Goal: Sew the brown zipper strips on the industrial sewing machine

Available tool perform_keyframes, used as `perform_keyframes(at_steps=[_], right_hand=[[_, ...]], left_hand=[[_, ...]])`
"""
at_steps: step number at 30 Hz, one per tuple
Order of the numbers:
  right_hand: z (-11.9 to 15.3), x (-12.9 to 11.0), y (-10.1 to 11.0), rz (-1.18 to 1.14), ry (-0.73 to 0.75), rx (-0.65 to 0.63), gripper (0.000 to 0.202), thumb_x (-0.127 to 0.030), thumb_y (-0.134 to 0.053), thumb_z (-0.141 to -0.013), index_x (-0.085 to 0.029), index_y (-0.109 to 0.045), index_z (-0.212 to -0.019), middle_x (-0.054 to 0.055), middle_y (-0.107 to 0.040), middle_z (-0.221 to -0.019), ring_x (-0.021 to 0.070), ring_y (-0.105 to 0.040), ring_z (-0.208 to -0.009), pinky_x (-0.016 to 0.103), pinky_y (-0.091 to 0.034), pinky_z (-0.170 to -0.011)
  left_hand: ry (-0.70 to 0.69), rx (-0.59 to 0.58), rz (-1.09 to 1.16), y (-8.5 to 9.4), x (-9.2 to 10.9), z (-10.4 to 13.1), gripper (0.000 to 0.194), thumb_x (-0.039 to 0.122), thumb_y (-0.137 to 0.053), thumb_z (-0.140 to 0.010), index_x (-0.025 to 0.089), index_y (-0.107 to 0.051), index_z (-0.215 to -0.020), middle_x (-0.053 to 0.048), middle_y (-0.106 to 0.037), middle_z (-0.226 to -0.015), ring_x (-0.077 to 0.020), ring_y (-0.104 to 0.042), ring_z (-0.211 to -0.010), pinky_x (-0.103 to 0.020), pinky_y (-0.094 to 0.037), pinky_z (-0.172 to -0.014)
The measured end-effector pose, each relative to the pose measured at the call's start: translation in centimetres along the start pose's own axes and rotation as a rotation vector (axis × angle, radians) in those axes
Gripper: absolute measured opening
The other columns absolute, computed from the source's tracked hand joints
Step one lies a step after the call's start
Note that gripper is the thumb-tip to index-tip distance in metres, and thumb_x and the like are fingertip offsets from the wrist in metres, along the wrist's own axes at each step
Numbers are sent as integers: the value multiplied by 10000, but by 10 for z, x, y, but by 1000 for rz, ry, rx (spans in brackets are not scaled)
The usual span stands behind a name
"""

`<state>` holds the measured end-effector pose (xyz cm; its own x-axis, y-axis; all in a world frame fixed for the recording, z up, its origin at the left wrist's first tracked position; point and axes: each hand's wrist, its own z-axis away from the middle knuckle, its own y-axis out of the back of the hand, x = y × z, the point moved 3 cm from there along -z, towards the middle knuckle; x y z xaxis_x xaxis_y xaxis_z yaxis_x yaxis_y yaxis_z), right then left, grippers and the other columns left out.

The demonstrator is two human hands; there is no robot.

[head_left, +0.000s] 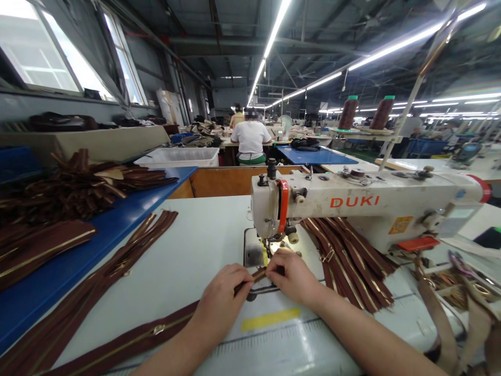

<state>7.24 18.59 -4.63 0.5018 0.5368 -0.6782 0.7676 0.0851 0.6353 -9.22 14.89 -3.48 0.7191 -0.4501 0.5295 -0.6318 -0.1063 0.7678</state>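
Observation:
A brown zipper [144, 334] with gold teeth runs from the lower left up to the sewing machine [309, 196]. My left hand [225, 292] pinches it near its end, just in front of the needle plate [253, 251]. Close beside the presser foot, my right hand [291, 274] has its thumb and fingers closed on the tip of that zipper. A short brown stretch shows between the two hands. A gold slider [158, 329] sits on the zipper left of my left wrist. The needle point is partly hidden behind my right hand.
Several brown zippers [352, 266] lie right of the needle under the machine arm. More zippers [105, 277] lie at left, with a heap [78, 188] on the blue table [156, 196]. A parts tray [450, 292] with scissors stands at right. A person [251, 138] sits ahead.

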Motion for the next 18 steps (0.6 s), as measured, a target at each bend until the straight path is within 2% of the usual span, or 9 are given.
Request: perform_keyframes(at_steps=[5, 9, 14, 18], right_hand=[[-1, -1, -2, 50, -33, 18, 166, -10, -593, -690, -163, -616, -631, -3, -549, -681, 140, -515, -720, 240, -367, -649], [0, -2, -3, 70, -28, 17, 154, -23, -584, -700, -164, -611, -645, 6, -552, -698, 151, -517, -734, 248, -367, -658], [0, -3, -2, 72, -25, 12, 161, -7, -574, -695, -157, -605, -647, 14, -548, -713, 151, -515, -735, 251, -368, -659], [0, -3, -2, 70, -11, 7, 166, -3, -567, -690, -159, -599, -644, 7, -542, -715, 149, -512, -743, 251, -369, -671]], left_hand=[[-2, -5, 14, 0, 0, -1, 191, 143, -492, -807, 212, -649, -724, -16, -636, -785, -184, -595, -782, -311, -495, -729], [-75, -7, 9, -1, -1, 0, 231, 135, -485, -816, 230, -691, -854, -24, -642, -828, -183, -590, -812, -308, -509, -740], [-212, -3, -130, -4, 1, 4, 288, 93, -454, -826, 235, -689, -915, -32, -625, -844, -186, -575, -814, -309, -519, -734], [-268, -42, -265, -6, 4, 5, 314, 41, -461, -813, 223, -664, -968, -34, -616, -855, -188, -565, -807, -309, -518, -734]])
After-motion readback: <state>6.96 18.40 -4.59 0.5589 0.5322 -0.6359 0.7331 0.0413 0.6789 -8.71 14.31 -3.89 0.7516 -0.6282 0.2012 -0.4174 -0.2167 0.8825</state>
